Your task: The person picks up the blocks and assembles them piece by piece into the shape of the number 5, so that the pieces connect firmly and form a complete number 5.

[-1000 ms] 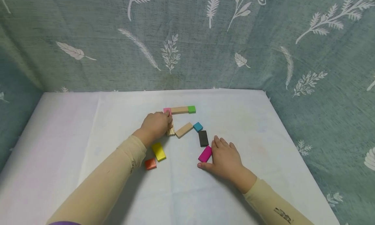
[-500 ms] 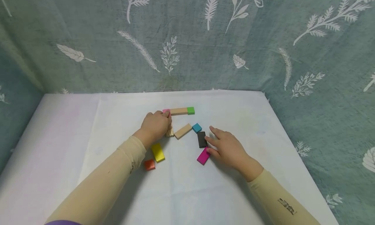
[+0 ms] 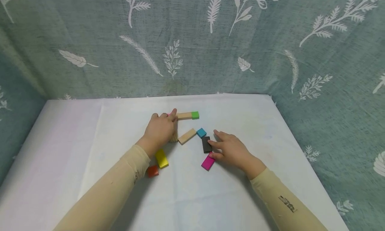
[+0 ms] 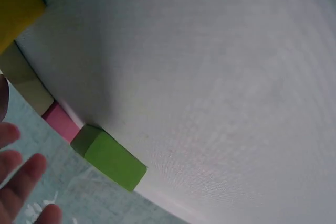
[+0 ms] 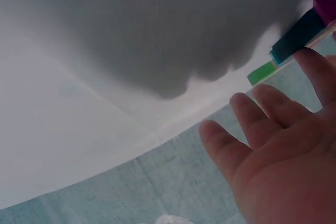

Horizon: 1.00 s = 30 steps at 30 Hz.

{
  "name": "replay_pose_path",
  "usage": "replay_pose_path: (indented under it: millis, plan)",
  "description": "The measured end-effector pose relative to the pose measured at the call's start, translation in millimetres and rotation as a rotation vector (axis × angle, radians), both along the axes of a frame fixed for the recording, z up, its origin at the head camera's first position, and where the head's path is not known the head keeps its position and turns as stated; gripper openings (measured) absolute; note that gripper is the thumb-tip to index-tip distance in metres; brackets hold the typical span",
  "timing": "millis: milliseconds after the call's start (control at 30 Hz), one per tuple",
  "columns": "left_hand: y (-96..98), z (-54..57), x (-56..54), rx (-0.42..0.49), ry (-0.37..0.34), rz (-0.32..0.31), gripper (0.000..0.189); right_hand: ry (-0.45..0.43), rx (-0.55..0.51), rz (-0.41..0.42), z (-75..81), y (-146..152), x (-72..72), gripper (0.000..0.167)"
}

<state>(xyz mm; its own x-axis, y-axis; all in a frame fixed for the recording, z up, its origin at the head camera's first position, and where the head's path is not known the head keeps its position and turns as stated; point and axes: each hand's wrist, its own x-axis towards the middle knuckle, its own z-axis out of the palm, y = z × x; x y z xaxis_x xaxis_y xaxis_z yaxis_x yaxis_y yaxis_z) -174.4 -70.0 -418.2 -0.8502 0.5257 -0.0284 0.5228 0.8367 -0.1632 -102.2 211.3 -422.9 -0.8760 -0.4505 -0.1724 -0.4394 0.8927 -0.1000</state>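
In the head view my left hand [image 3: 160,129] is over a light wooden block [image 3: 174,137] and a pink block [image 4: 61,123], covering much of both. Its index finger is stretched out beyond them; the left wrist view has its fingers apart with nothing between them. My right hand [image 3: 233,150] lies with loose, spread fingers. One fingertip touches the black block [image 3: 206,144] and the thumb rests on the magenta block [image 3: 208,162]. Just beyond the black block lies a small blue block [image 3: 201,133], with a slanted wooden block [image 3: 187,136] to its left.
A wooden block [image 3: 184,116] and a green block [image 3: 195,115] form a row at the back. Nearer, by the left forearm, lie a yellow block [image 3: 162,158] and an orange-red block [image 3: 152,171]. Leaf-patterned cloth [image 3: 204,70] rises behind the white tabletop [image 3: 240,110].
My right hand has gone from lying flat beside the magenta block to having fingertips at the black and magenta blocks. My left index finger has straightened and lifted from the pink block.
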Motion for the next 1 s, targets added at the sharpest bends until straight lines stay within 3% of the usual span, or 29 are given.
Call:
replay_pose_path:
  millis: [133,233,333,433,533,667,733,833,1000]
  plan:
    - [-9.7,8.7,14.9,0.173,0.050,0.003,0.047,-0.042,0.008,-0.014,-3.5,-7,-0.6,0.061]
    - [-22.6,19.9,41.9,0.380,0.037,0.058,0.052,-0.049,-0.006,-0.005,-5.2,-10,-1.0,0.062]
    - [-36.3,18.3,73.4,0.466,-0.026,0.137,0.067,-0.048,-0.034,-0.012,-4.7,-9,-0.6,0.062]
    - [-42.4,1.4,97.1,0.374,-0.128,0.218,0.092,-0.035,-0.043,-0.031,-3.9,-3,0.6,0.061]
    - [-37.1,-14.1,109.0,0.218,-0.179,0.288,0.110,-0.018,-0.039,-0.039,-2.6,4,1.2,0.061]
    - [-19.4,-12.8,114.6,0.026,-0.099,0.336,0.102,-0.013,-0.054,-0.037,0.7,7,0.7,0.061]
    - [-10.6,-8.8,114.8,-0.054,-0.051,0.329,0.093,-0.020,-0.062,-0.038,1.1,8,0.3,0.061]
    - [-3.4,-6.3,115.2,-0.072,-0.039,0.330,0.080,-0.031,-0.072,-0.039,0.9,6,0.3,0.061]
    - [5.1,-6.8,115.1,-0.030,-0.113,0.350,0.061,-0.018,-0.071,-0.014,-1.3,7,-0.4,0.060]
